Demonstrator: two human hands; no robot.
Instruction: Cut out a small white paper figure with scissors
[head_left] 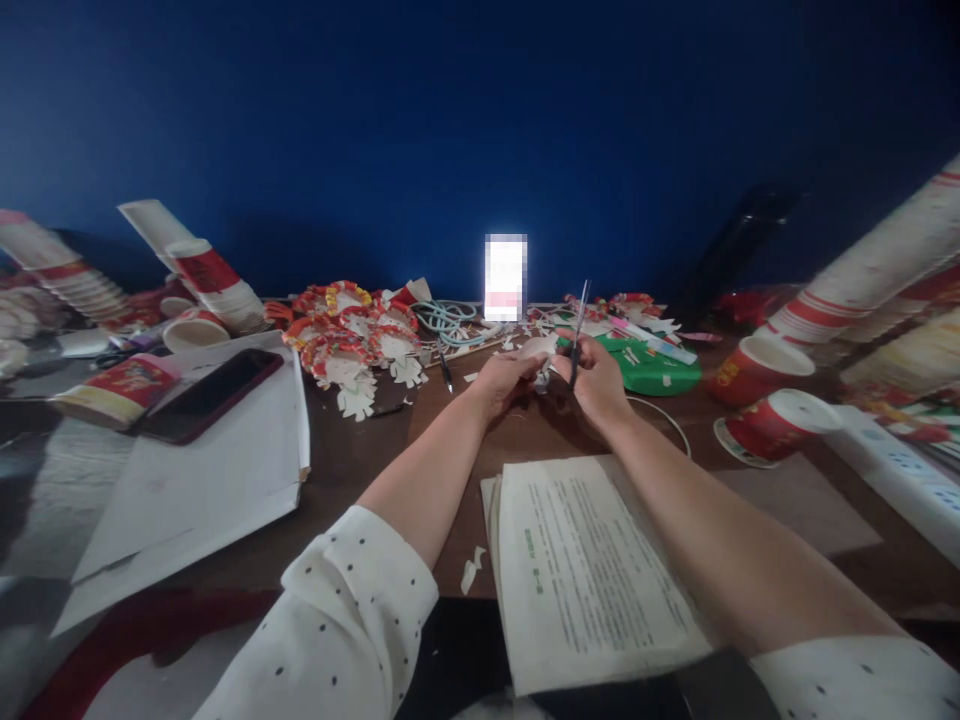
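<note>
Over the middle of the table my left hand [501, 382] is closed on a white paper piece [537, 348], pinching it near its edge. My right hand [601, 385] is closed round a pair of scissors [581, 308], whose thin metal blades point up and away, with a dark part at the fingers. Both hands almost meet, and the right fingertips are close to the paper. Where blade and paper meet is too small to make out. White paper scraps [471, 572] lie on the brown table [360, 500] nearer to me.
An open book [585, 570] lies below my forearms. Left are a phone [214, 395] on white sheets and tilted paper cups [217, 285]. Red paper-cup cutouts [352, 335], a pen [445, 368] and a lit screen [505, 278] are behind; right stand a green disc [660, 372] and red cups [787, 425].
</note>
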